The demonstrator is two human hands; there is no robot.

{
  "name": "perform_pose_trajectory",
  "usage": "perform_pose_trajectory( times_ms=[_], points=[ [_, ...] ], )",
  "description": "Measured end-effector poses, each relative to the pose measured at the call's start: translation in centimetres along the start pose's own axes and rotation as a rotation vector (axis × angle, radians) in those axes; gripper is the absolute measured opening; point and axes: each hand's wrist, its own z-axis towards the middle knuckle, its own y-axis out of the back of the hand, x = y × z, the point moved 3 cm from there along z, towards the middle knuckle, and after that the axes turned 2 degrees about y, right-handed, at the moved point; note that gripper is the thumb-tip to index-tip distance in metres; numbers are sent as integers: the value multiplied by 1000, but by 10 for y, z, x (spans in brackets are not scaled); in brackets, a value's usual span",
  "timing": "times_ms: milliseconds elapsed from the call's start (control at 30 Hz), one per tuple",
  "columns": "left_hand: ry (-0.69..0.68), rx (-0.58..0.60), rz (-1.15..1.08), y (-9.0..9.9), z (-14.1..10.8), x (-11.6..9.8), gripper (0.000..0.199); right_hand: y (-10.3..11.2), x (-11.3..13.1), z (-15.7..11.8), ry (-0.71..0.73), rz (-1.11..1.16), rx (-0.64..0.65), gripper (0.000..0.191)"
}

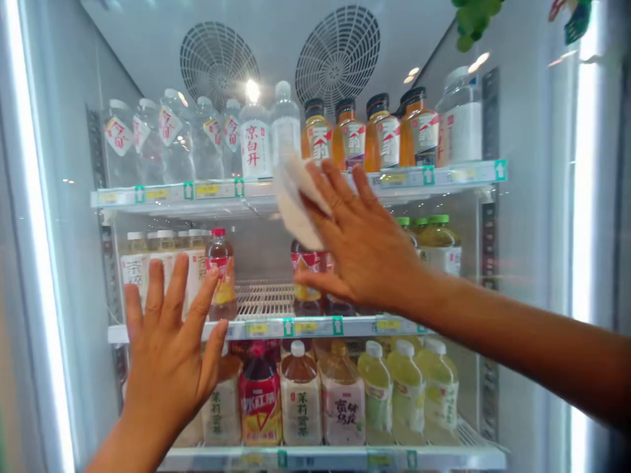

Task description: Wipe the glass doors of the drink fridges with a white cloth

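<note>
A glass door, seen by its faint reflections, stands in front of a lit drinks cooler. My left hand [170, 348] lies flat at the lower left with its fingers spread, holding nothing. At the centre my right hand [362, 240] reaches in from the right, palm toward the glass. Under its fingers is a white cloth [296, 200], blurred by motion and pressed between the hand and the glass. The cloth covers part of the top shelf's edge and the tops of some bottles behind it.
Clear water bottles [170, 138] and amber bottles with black caps [384, 138] line the top shelf [256, 189]. More drinks stand on the middle shelf [266, 326] and the bottom shelf [330, 458]. Green fruit-like decorations [476, 23] hang at the upper right.
</note>
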Motion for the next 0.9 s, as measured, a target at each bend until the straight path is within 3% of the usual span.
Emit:
perform_pose_trajectory(
  times_ms=[133, 200, 300, 400, 433, 500, 567, 600, 633, 700, 767, 833, 900],
  points=[
    [55, 39, -63, -1, -61, 33, 84, -46, 105, -24, 306, 117, 78, 100],
    [81, 72, -97, -2, -99, 43, 85, -61, 144, -35, 301, 140, 82, 96],
    [149, 146, -132, -3, -156, 52, 87, -76, 167, -38, -24, 201, 85, 97],
    [236, 203, -159, -2, -207, 55, 86, -96, 203, -55, -277, 593, 170, 92],
    [264, 214, -169, -1, -223, 55, 86, -103, 222, -65, -336, 843, 229, 80],
    [318, 237, -195, 1, -251, 53, 84, -118, 258, -86, -606, 1275, 377, 41],
    [352, 269, -216, 1, -273, 50, 84, -126, 278, -101, -985, 1452, 493, 25],
    [357, 285, -222, 0, -282, 48, 84, -127, 280, -102, -1079, 1451, 527, 26],
    [357, 297, -227, 0, -288, 47, 84, -126, 277, -98, -1038, 1405, 542, 26],
    [357, 303, -230, -2, -296, 47, 85, -122, 266, -89, -704, 1166, 523, 43],
    [355, 304, -229, -3, -298, 48, 87, -118, 262, -92, -363, 746, 416, 65],
    [337, 316, -225, -3, -298, 47, 89, -117, 273, -112, -161, 383, 262, 73],
    [311, 340, -222, -3, -297, 44, 92, -118, 292, -138, 25, 237, 165, 74]
  ],
)
